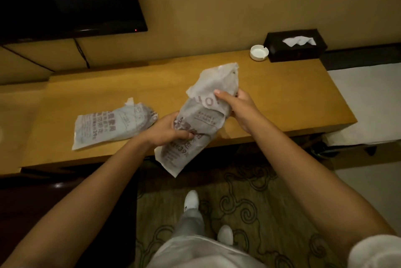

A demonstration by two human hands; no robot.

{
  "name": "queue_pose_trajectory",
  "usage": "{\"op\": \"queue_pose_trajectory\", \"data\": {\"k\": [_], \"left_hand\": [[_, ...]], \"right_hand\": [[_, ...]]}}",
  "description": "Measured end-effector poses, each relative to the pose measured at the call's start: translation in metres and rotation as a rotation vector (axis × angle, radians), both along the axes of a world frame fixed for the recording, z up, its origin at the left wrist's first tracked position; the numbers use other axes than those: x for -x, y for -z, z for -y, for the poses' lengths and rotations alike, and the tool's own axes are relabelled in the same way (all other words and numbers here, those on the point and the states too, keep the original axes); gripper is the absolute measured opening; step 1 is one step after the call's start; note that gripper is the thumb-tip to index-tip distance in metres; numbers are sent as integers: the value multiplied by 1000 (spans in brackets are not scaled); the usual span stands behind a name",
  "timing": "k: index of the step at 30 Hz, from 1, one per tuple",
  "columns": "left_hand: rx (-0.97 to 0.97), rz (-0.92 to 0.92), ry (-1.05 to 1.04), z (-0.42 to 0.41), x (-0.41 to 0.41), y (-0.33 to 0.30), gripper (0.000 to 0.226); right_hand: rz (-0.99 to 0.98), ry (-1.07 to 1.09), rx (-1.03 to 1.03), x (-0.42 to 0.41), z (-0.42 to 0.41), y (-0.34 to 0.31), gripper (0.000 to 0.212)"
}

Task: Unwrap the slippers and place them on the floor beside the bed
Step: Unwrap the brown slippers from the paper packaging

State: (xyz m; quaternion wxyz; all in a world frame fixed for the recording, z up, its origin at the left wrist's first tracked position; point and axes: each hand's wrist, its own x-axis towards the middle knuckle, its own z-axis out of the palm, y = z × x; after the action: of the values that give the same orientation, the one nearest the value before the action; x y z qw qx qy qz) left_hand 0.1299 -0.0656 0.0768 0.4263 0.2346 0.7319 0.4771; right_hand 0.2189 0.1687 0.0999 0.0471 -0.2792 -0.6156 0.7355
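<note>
A wrapped slipper pack (201, 120), in white wrapping printed with brown text, hangs tilted over the front edge of the wooden desk (282, 98). My left hand (167, 131) is shut around its lower middle. My right hand (236, 103) pinches the wrapping near its upper end, which is torn open and crumpled. A second wrapped slipper pack (112, 126) lies flat on the desk to the left, apart from both hands, with its far end torn. The slippers themselves are hidden inside the wrapping.
A white ashtray (259, 52) and a black tissue box (295, 45) stand at the desk's back right. A dark television (65, 1) hangs on the wall at upper left. Patterned carpet (249, 202) lies below, with my white shoes on it. White bedding (366, 98) shows at right.
</note>
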Motion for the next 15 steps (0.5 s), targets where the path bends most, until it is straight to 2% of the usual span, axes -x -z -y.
{"op": "queue_pose_trajectory", "data": {"k": [3, 6, 9, 11, 13, 15], "left_hand": [[-126, 97, 11, -2, -42, -25, 53], [-284, 245, -109, -8, -78, -50, 59], [-372, 261, -211, -14, -103, -62, 45], [-399, 163, -282, -15, -117, -62, 37], [-389, -5, -322, -13, -128, -64, 31], [-359, -187, -329, -9, -135, -65, 29]], "right_hand": [[-116, 59, -64, -23, 9, -29, 54], [-203, 18, -39, -51, 21, -50, 57], [-219, -80, -118, -72, 40, -62, 58], [-208, -49, -388, -79, 46, -73, 65], [-251, 3, -761, -84, 47, -84, 85], [-271, -111, -1018, -87, 61, -97, 95]]}}
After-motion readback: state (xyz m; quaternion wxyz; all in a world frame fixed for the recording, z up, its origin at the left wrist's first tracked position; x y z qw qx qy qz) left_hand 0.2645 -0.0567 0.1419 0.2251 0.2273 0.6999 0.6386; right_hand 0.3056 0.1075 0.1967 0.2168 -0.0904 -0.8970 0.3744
